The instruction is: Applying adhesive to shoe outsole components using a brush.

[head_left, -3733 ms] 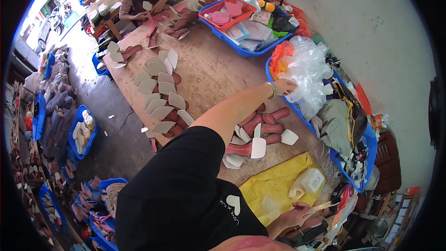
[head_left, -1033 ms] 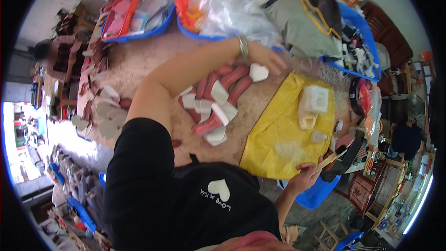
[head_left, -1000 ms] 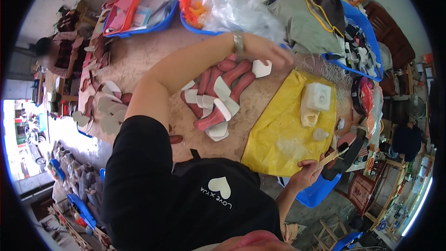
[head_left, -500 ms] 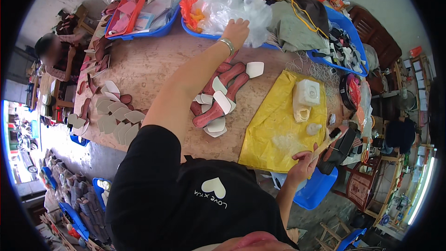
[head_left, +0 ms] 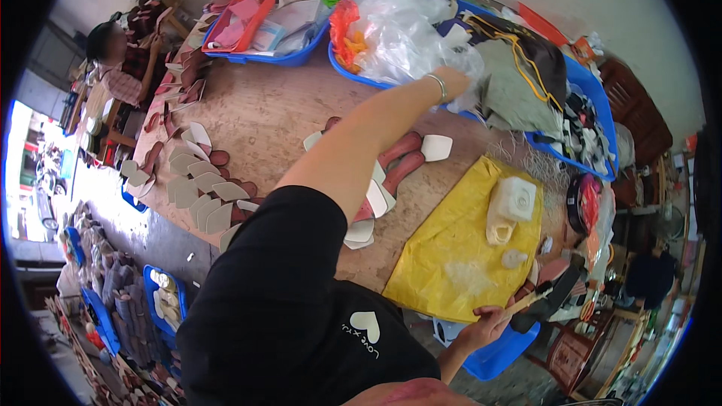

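My left hand [head_left: 453, 84], with a metal bracelet at the wrist, reaches across the table to clear plastic bags [head_left: 398, 26] heaped in a blue basket [head_left: 347, 73]. Its fingers are smeared and partly lost against the plastic. At the lower right my right hand [head_left: 490, 323] is closed around the pale handle of a brush [head_left: 529, 301], held near the corner of a yellow plastic sheet [head_left: 421, 263]. Beneath my left forearm lie dark red insoles [head_left: 406, 171] with white pieces [head_left: 437, 148] at their ends; the arm hides part of the pile.
On the yellow sheet stands a white plastic jug [head_left: 516, 199], opening cut out. More insoles with beige pieces [head_left: 204, 180] lie in overlapping rows at the left. A blue basket with a red tray [head_left: 263, 1] stands at the far edge. Another person [head_left: 124, 68] sits at the far left.
My left hand has moved right along the plastic bags, and its forearm now covers more of the insole pile. The view has shifted. My right hand still holds the brush.
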`<state>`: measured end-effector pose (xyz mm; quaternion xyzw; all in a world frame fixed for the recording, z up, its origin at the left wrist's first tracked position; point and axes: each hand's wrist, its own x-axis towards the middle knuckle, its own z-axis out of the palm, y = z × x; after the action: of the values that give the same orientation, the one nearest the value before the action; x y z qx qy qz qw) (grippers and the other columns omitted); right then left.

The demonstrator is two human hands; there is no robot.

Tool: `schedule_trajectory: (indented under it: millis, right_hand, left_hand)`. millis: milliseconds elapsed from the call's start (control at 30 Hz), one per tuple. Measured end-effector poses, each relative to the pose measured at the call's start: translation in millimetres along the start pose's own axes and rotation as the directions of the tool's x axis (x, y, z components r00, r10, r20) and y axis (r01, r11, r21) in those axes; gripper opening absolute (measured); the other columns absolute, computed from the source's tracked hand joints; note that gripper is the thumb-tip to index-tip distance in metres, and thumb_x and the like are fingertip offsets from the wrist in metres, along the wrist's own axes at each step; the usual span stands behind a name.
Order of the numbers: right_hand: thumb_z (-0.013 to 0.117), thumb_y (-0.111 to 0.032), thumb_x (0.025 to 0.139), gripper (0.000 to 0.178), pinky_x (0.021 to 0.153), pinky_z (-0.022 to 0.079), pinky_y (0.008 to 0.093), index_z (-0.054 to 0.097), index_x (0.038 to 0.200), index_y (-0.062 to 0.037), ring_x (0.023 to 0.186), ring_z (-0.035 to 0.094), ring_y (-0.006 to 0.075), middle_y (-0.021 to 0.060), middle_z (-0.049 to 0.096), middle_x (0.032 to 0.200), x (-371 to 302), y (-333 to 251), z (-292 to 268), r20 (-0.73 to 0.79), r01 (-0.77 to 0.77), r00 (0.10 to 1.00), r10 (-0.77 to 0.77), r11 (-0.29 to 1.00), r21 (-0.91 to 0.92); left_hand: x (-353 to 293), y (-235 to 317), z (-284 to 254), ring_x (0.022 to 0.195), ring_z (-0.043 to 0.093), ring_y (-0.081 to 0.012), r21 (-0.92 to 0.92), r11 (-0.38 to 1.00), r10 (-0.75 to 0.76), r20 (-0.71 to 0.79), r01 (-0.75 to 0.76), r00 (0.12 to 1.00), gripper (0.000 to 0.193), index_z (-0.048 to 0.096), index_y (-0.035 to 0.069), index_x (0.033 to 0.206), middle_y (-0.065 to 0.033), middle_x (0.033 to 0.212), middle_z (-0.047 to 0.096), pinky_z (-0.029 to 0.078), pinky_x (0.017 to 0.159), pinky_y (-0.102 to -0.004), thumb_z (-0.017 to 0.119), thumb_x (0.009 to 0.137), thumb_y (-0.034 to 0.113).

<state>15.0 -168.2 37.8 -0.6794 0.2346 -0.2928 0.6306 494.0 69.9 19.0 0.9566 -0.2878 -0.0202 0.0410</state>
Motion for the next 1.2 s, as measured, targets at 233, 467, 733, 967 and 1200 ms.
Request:
schedule_trajectory:
  millis: [233, 467, 733, 967, 1200]
  right_hand:
    - [0.04, -0.018, 0.099, 0.042, 0.056, 0.034, 0.0195, 0.037, 0.131, 0.0084, 0.054, 0.042, 0.0081, 0.0013, 0.048, 0.059, 12.7, 6.7, 11.8, -0.017, -0.067, 0.998, 0.067, 0.996, -0.051]
    - [0.039, -0.015, 0.099, 0.043, 0.056, 0.035, 0.0197, 0.035, 0.134, 0.0086, 0.055, 0.043, 0.0083, 0.0025, 0.049, 0.06, 15.7, 13.7, 7.9, -0.025, -0.081, 0.996, 0.081, 0.996, -0.024]
    - [0.039, -0.014, 0.099, 0.044, 0.056, 0.037, 0.0205, 0.034, 0.135, 0.0091, 0.054, 0.044, 0.0095, 0.0046, 0.051, 0.063, 17.1, 11.1, 6.0, -0.005, -0.043, 0.999, 0.043, 0.999, 0.021]
    - [0.041, -0.015, 0.099, 0.04, 0.046, 0.024, 0.018, 0.04, 0.132, 0.0065, 0.052, 0.034, 0.0036, -0.0024, 0.04, 0.06, 5.3, -8.7, -2.2, -0.075, -0.045, 0.996, 0.043, 0.999, -0.023]
    - [0.04, -0.025, 0.101, 0.042, 0.044, 0.018, 0.019, 0.044, 0.134, 0.001, 0.052, 0.026, 0.002, -0.0069, 0.029, 0.061, -3.1, -13.6, -4.9, 0.035, -0.191, 0.981, 0.189, 0.979, 0.074]
  left_hand:
    - [13.4, -9.5, 28.3, 0.103, 0.061, -0.0292, -0.003, 0.999, -0.032, -0.279, 0.032, 0.96, 0.018, 0.063, 0.007, 0.097, -0.0122, 0.099, 0.064, 0.051, 0.078, -0.0452, 0.052, 0.085, 0.013]
    - [50.9, -8.3, 9.8, 0.119, 0.052, -0.0247, 0.309, 0.951, -0.093, 0.361, -0.025, 0.928, 0.031, 0.068, 0.019, 0.112, -0.004, 0.12, 0.062, 0.045, 0.093, -0.044, 0.06, 0.083, 0.028]
    - [69.2, -41.8, -15.4, 0.092, 0.064, -0.0319, 0.03, 0.972, 0.216, 0.264, -0.232, 0.94, 0.043, 0.068, 0.006, 0.101, -0.0163, 0.095, 0.068, 0.047, 0.083, -0.0411, 0.049, 0.085, 0.041]
    - [-79.0, -13.8, -79.1, 0.085, 0.067, -0.0231, -0.595, 0.791, 0.149, -0.039, -0.143, 0.988, 0.045, 0.051, 0.011, 0.129, -0.0092, 0.114, 0.063, 0.048, 0.085, -0.0326, 0.054, 0.09, 0.034]
    - [-298.8, -84.1, 27.3, 0.104, 0.06, -0.0279, -0.499, 0.833, -0.138, 0.234, 0.24, 0.962, 0.035, 0.06, 0.009, 0.116, -0.0126, 0.114, 0.062, 0.047, 0.091, -0.0366, 0.052, 0.082, 0.013]
